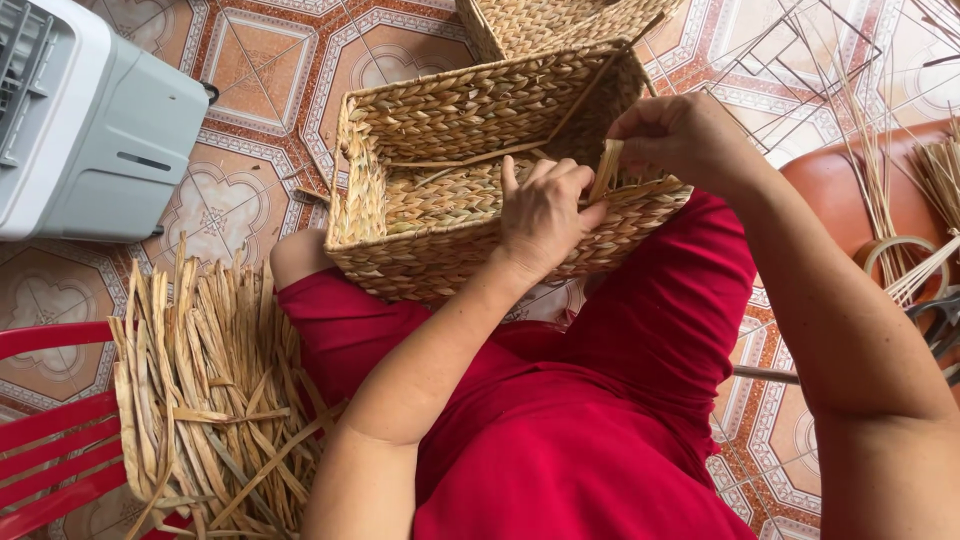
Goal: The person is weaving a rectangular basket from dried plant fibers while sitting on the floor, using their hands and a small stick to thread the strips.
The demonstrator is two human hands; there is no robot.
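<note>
A rectangular woven straw basket (440, 120) rests on my knees, which are in red trousers. My left hand (542, 212) presses on the basket's near rim, fingers curled over the edge. Just to its right, my right hand (672, 135) pinches a flat dried straw strip (604, 170) that runs down into the rim beside the left hand's fingers. Thin wooden sticks cross the inside of the basket.
A bundle of dried straw strips (205, 390) lies on a red slatted chair (55, 440) at lower left. A grey fan or appliance (90, 130) stands at upper left. A second woven basket (540, 20) sits behind. A wire frame (800, 50), thin reeds, a tape roll (905, 255) and scissors (940, 320) are at right.
</note>
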